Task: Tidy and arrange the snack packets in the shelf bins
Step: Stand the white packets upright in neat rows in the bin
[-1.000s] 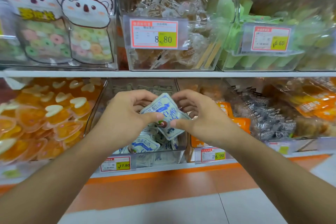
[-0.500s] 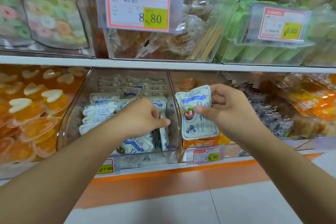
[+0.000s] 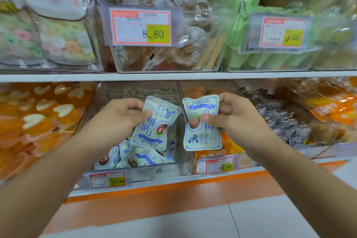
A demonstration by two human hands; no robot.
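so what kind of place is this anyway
Most likely a snack aisle in a shop: clear shelf bins filled with wrapped snacks, printed price tags clipped to their fronts, and each hand holding a blue and white packet over the bins.

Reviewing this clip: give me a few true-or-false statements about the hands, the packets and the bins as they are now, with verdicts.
1. Each hand holds a white-and-blue packet. True: the left hand grips the left packet and the right hand pinches the right packet.
2. The right packet is printed side up and upright. True.
3. The left packet is upright too. False: its print reads upside down and tilted.
4. The clear bin below the hands holds no packets. False: more of the same packets lie in it.
5. The upper price tag reads 8.80. True.
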